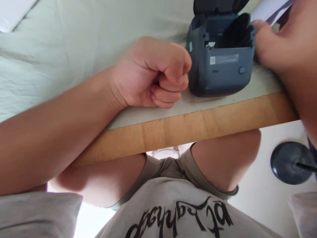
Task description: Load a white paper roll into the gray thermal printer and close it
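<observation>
A dark blue-grey label printer (pixel 224 74) stands near the table's front edge. Its black lid (pixel 219 6) is raised, showing a dark inner compartment with a black part at its right side. My left hand (pixel 160 72) is closed in a fist beside the printer's left wall, its knuckles at or very close to the casing. Nothing shows between those fingers. At the printer's right side is my right hand (pixel 279 46), with the thumb against or near the upper right corner. White paper (pixel 269 11) lies just behind it. Most fingers of that hand are hidden, so its hold is unclear.
A pale green cloth (pixel 81 36) covers the table, which has a bare wooden front edge (pixel 178 127). A white flat object (pixel 15 13) lies at the far left corner. Below, on the floor at right, is a round black base (pixel 284 162) with a rod.
</observation>
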Demonstrator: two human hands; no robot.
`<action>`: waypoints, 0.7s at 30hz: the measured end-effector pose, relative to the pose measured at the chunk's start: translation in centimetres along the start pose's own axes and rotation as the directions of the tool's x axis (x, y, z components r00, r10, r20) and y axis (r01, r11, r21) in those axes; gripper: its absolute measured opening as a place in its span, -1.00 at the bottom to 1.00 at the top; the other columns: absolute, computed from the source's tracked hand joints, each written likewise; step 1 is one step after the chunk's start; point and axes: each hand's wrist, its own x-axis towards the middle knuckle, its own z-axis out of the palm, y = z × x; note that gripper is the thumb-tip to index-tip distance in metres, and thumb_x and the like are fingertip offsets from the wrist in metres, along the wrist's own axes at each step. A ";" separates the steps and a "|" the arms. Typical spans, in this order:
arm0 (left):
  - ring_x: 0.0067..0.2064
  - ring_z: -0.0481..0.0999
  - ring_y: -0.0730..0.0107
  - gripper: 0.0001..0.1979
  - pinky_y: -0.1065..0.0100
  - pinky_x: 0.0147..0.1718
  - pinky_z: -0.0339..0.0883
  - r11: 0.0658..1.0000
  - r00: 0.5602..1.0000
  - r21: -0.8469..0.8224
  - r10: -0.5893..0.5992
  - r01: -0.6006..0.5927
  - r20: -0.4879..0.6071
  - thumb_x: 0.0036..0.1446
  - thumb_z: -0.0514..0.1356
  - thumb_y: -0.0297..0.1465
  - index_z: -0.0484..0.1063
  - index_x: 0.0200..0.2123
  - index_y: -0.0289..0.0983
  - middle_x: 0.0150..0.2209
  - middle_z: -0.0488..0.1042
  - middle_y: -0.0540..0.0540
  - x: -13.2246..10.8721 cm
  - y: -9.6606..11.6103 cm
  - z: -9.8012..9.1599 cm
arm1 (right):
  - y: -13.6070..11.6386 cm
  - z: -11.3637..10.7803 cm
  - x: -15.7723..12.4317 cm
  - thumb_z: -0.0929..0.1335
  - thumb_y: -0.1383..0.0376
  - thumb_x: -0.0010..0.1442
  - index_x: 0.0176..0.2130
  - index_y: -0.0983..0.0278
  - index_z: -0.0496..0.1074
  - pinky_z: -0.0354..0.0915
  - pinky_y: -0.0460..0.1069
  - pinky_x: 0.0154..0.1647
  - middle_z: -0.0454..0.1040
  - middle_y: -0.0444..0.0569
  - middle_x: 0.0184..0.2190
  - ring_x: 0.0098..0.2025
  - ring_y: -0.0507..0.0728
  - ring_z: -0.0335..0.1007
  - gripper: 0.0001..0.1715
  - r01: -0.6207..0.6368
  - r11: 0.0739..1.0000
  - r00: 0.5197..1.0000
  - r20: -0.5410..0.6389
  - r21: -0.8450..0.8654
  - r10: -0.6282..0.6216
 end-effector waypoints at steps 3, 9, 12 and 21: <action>-0.62 0.07 0.88 -0.49 0.65 -0.41 -0.15 1.000 1.000 -0.009 0.026 -0.026 0.007 0.47 -0.22 -0.68 -0.06 -0.54 -0.14 -0.56 -0.17 0.21 0.2 -0.2 -0.1 | -0.5 0.2 0.4 0.67 0.02 0.26 0.39 0.16 0.47 0.49 0.37 0.36 0.59 0.13 0.25 0.20 0.36 0.56 -0.15 0.207 0.960 0.978 0.045 -0.186 -0.202; -0.65 -0.02 0.76 -0.48 0.59 -0.51 -0.22 0.999 0.999 -0.027 0.027 -0.028 -0.041 0.46 -0.17 -0.68 -0.03 -0.55 -0.13 -0.54 -0.19 0.17 0.5 -0.3 0.1 | 0.6 0.6 0.7 0.54 -0.05 0.39 0.30 0.11 0.31 0.49 0.38 0.35 0.56 0.15 0.25 0.19 0.36 0.58 -0.31 0.250 0.942 0.968 0.026 -0.226 -0.251; -0.65 0.06 0.82 -0.49 0.63 -0.43 -0.18 0.999 0.999 -0.008 0.031 -0.032 -0.017 0.51 -0.23 -0.65 -0.04 -0.52 -0.13 -0.52 -0.19 0.18 0.5 -0.4 -0.2 | 1.0 0.9 1.0 0.51 0.02 0.39 0.28 0.10 0.28 0.47 0.34 0.31 0.57 0.14 0.24 0.18 0.35 0.58 -0.36 0.261 0.931 0.964 0.012 -0.255 -0.267; -0.62 0.04 0.75 -0.53 0.63 -0.49 -0.07 0.994 0.994 -0.031 0.109 -0.108 0.023 0.47 -0.06 -0.64 -0.01 -0.48 -0.09 -0.51 -0.19 0.20 0.8 -1.0 -1.4 | 1.2 1.2 1.4 0.47 0.11 0.34 0.25 0.10 0.25 0.48 0.32 0.18 0.56 0.15 0.16 0.09 0.32 0.56 -0.39 0.360 0.905 0.930 0.007 -0.225 -0.368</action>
